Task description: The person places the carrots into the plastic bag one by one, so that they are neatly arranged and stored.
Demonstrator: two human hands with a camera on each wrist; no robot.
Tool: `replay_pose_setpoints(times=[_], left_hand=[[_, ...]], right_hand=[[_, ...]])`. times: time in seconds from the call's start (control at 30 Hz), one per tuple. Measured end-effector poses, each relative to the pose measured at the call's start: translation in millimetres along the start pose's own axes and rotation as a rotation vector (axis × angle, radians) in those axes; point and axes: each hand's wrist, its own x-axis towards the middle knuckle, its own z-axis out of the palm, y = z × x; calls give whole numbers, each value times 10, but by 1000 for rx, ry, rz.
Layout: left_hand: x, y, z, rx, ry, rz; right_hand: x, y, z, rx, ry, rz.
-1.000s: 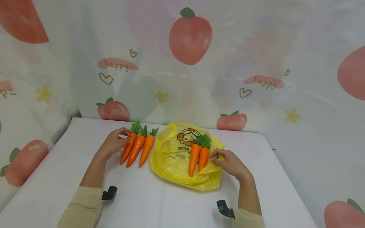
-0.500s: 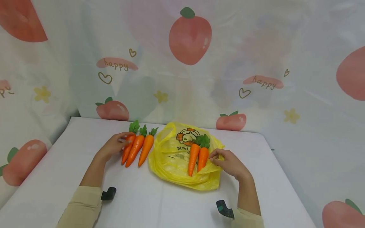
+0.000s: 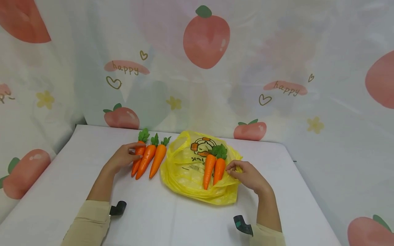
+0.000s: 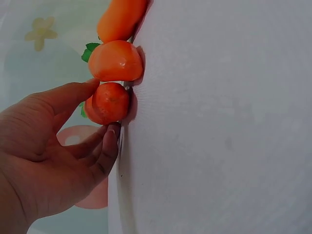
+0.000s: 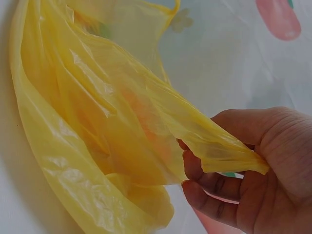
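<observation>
My left hand [image 3: 123,158] grips the leftmost carrot [image 3: 135,167] of three that lie side by side on the white table. In the left wrist view my thumb meets that carrot [image 4: 111,102] on one side and my fingers on the other. Beside it lie the middle carrot [image 3: 146,161] and another carrot [image 3: 158,160], leaves to the back. My right hand [image 3: 248,176] pinches the edge of a yellow plastic bag [image 3: 180,177], drawing it taut in the right wrist view. Two carrots lie at the bag, one [image 3: 209,169] in full sight, the other [image 3: 219,169] with its tip hidden behind a fold.
The white tabletop [image 3: 147,212] ends at a fruit-printed curtain [image 3: 184,85] behind and at both sides. A dark wrist mount [image 3: 118,208] sticks out from my left sleeve, and another mount [image 3: 242,225] from my right.
The leafy end of the leftmost carrot has swung a little to the left, with my left hand at it. My right hand and the bag have stayed in place.
</observation>
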Motion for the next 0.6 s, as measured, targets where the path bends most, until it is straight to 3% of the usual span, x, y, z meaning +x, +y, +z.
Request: replay_pose_setpoints(times=[0.2,0.6], left_hand=[[-18,27,-6,-7,32,-19],[-59,81,-63,-7,74,17]], right_hand=[[7,10,-4,-4,2,4],[9,1,-2,7,-2,-4]])
